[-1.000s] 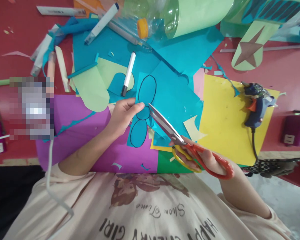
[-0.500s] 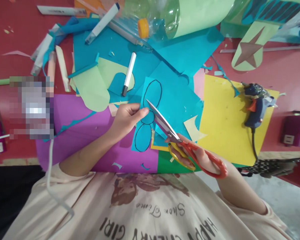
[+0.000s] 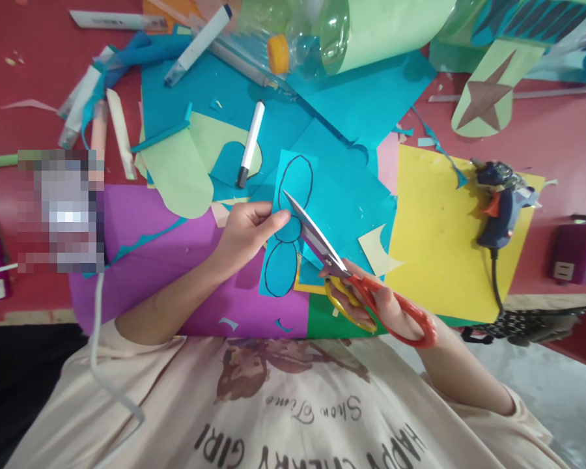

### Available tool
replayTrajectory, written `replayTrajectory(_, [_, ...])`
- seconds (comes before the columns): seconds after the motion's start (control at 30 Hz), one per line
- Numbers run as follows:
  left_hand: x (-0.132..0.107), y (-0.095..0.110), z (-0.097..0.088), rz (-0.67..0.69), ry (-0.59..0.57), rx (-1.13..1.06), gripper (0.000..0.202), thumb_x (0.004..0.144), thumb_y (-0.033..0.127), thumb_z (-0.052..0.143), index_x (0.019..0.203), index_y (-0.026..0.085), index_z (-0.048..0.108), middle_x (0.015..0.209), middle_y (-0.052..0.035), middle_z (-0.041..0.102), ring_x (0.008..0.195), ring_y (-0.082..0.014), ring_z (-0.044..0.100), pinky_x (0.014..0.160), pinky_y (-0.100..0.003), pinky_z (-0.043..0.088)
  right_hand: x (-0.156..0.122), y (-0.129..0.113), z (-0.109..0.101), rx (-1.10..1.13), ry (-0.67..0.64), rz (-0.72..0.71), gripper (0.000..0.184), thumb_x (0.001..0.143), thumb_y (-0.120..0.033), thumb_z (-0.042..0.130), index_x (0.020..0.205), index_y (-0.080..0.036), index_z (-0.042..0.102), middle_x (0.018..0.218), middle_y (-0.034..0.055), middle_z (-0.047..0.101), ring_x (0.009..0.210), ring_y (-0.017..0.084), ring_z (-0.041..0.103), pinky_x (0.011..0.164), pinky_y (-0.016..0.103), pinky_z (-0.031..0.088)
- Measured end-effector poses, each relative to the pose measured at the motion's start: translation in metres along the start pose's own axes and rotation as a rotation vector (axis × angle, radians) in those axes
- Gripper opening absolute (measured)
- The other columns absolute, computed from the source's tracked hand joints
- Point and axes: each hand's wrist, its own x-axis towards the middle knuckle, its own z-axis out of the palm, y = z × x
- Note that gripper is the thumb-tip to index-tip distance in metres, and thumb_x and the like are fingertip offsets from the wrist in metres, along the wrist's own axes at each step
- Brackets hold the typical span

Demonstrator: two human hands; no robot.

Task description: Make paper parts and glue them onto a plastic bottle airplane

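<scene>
My left hand (image 3: 247, 231) pinches a blue paper piece (image 3: 288, 225) that bears a black outline of two petals and a round middle. It holds the paper above the purple sheet (image 3: 170, 260). My right hand (image 3: 385, 306) grips orange and yellow scissors (image 3: 351, 277), fingers through the handles. The steel blades point up and left and meet the paper's right edge near the drawn middle. The blade tip lies close to my left fingertips.
Blue, light green, yellow and dark green sheets cover the red table (image 3: 39, 65). A black-tipped marker (image 3: 251, 143) lies beyond the paper. A glue gun (image 3: 501, 202) rests on the yellow sheet (image 3: 444, 234). A clear bottle (image 3: 293, 39), other markers and paper scraps lie further back.
The blue paper has turned and shifted a little to the right. The scissors have slid up and left along the paper, and my right hand followed.
</scene>
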Motion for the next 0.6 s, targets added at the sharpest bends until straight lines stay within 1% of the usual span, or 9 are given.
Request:
replayTrajectory(0.17, [0.0, 0.0011, 0.0, 0.009, 0.005, -0.009, 0.048, 0.075, 0.035, 0.058, 0.049, 0.021, 0.02, 0.049, 0.0073, 0.014, 0.043, -0.0054, 0.015, 0.043, -0.026, 0.013, -0.0003, 0.0022, -0.002, 0.029, -0.041, -0.023, 0.069, 0.079, -0.084, 0.03, 0.109, -0.024, 0.046, 0.061, -0.0077, 0.033, 0.046, 0.008, 0.023, 0.042, 0.025, 0.022])
replayTrajectory(0.23, [-0.0002, 0.0023, 0.0003, 0.006, 0.011, -0.022, 0.048, 0.074, 0.035, 0.059, 0.048, 0.022, 0.021, 0.046, 0.0079, 0.017, 0.039, -0.0044, 0.02, 0.04, -0.025, 0.015, -0.0005, 0.0042, -0.0027, 0.029, -0.038, -0.038, 0.07, 0.08, -0.083, 0.029, 0.112, -0.023, 0.046, 0.062, -0.0074, 0.034, 0.045, 0.008, 0.024, 0.042, 0.025, 0.023])
replayTrajectory(0.27, [-0.0004, 0.0031, 0.0006, -0.015, -0.002, -0.027, 0.047, 0.073, 0.035, 0.059, 0.047, 0.022, 0.023, 0.043, 0.0081, 0.02, 0.037, -0.0044, 0.025, 0.039, -0.023, 0.018, -0.0006, 0.0052, -0.0029, 0.037, -0.034, -0.043, 0.07, 0.08, -0.084, 0.029, 0.112, -0.023, 0.046, 0.063, -0.0071, 0.035, 0.045, 0.008, 0.024, 0.042, 0.025, 0.024])
replayTrajectory(0.33, [-0.0011, 0.0041, 0.0015, -0.095, -0.078, -0.039, 0.041, 0.072, 0.038, 0.061, 0.045, 0.021, 0.035, 0.038, 0.0065, 0.035, 0.035, -0.0066, 0.039, 0.038, -0.022, 0.029, -0.0004, 0.0066, -0.0029, 0.065, -0.014, -0.041, 0.069, 0.079, -0.084, 0.028, 0.108, -0.024, 0.046, 0.064, -0.0071, 0.035, 0.044, 0.007, 0.023, 0.04, 0.025, 0.024])
replayTrajectory(0.4, [-0.0017, 0.0038, 0.0027, -0.177, -0.176, -0.053, 0.036, 0.072, 0.042, 0.062, 0.048, 0.019, 0.048, 0.04, 0.0021, 0.051, 0.037, -0.0101, 0.051, 0.04, -0.023, 0.039, 0.0003, 0.0066, -0.0027, 0.086, -0.013, -0.016, 0.066, 0.078, -0.085, 0.03, 0.102, -0.025, 0.045, 0.062, -0.0078, 0.033, 0.044, 0.007, 0.022, 0.039, 0.024, 0.024])
replayTrajectory(0.43, [-0.0016, 0.0031, 0.0033, -0.199, -0.206, -0.06, 0.037, 0.072, 0.044, 0.063, 0.048, 0.018, 0.051, 0.042, 0.0, 0.055, 0.038, -0.0109, 0.053, 0.041, -0.023, 0.041, 0.0009, 0.0062, -0.0025, 0.088, -0.027, -0.003, 0.065, 0.078, -0.085, 0.032, 0.099, -0.025, 0.044, 0.061, -0.0083, 0.032, 0.043, 0.007, 0.023, 0.04, 0.024, 0.024])
replayTrajectory(0.47, [-0.0014, 0.002, 0.0037, -0.209, -0.214, -0.068, 0.04, 0.073, 0.047, 0.061, 0.047, 0.018, 0.051, 0.042, -0.0014, 0.057, 0.038, -0.0111, 0.053, 0.04, -0.023, 0.042, 0.0016, 0.0058, -0.0023, 0.088, -0.038, 0.004, 0.064, 0.077, -0.085, 0.033, 0.097, -0.025, 0.044, 0.059, -0.0088, 0.031, 0.042, 0.007, 0.023, 0.04, 0.024, 0.024])
replayTrajectory(0.53, [-0.0003, 0.0, 0.0041, -0.21, -0.187, -0.1, 0.047, 0.077, 0.05, 0.054, 0.042, 0.018, 0.049, 0.039, -0.0026, 0.055, 0.037, -0.0105, 0.052, 0.039, -0.022, 0.04, 0.0031, 0.0054, -0.002, 0.1, -0.047, 0.002, 0.064, 0.077, -0.085, 0.035, 0.095, -0.025, 0.044, 0.06, -0.0088, 0.032, 0.041, 0.007, 0.023, 0.038, 0.024, 0.025])
replayTrajectory(0.6, [0.0008, -0.0004, 0.0037, -0.21, -0.155, -0.128, 0.05, 0.08, 0.049, 0.048, 0.04, 0.019, 0.049, 0.037, -0.0033, 0.054, 0.037, -0.0104, 0.052, 0.039, -0.022, 0.04, 0.0042, 0.0052, -0.0015, 0.124, -0.024, -0.019, 0.063, 0.077, -0.085, 0.035, 0.092, -0.025, 0.044, 0.062, -0.0079, 0.035, 0.042, 0.007, 0.024, 0.036, 0.023, 0.024])
